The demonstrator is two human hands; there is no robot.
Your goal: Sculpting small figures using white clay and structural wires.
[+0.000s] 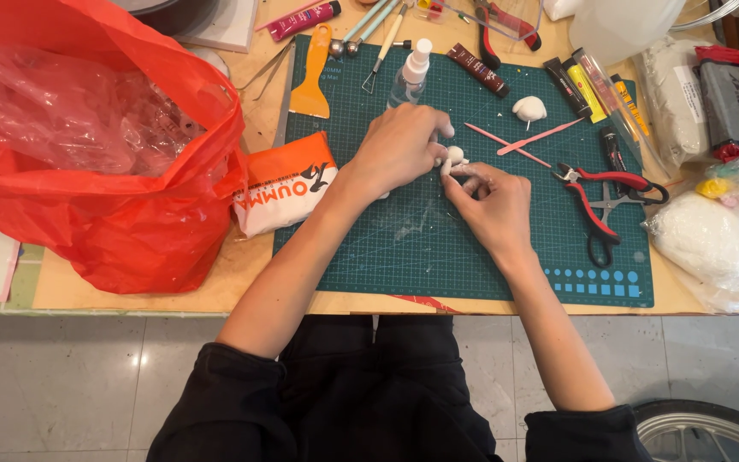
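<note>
On the green mat (438,248), both hands (399,150) (493,205) pinch a small white (lumpy) clay piece (453,156).

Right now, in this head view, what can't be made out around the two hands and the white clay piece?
- White clay piece: mostly covered by the left hand and right hand; its shape is unclear.
- Each hand's grip: fingertips tucked under, contact hidden.
- Red plastic bag: contents blurred behind crumpled clear film; cut off by the left edge.
- Paint tubes and tools: cropped by the top edge.
- Wheel: cut off at the bottom right corner.
</note>
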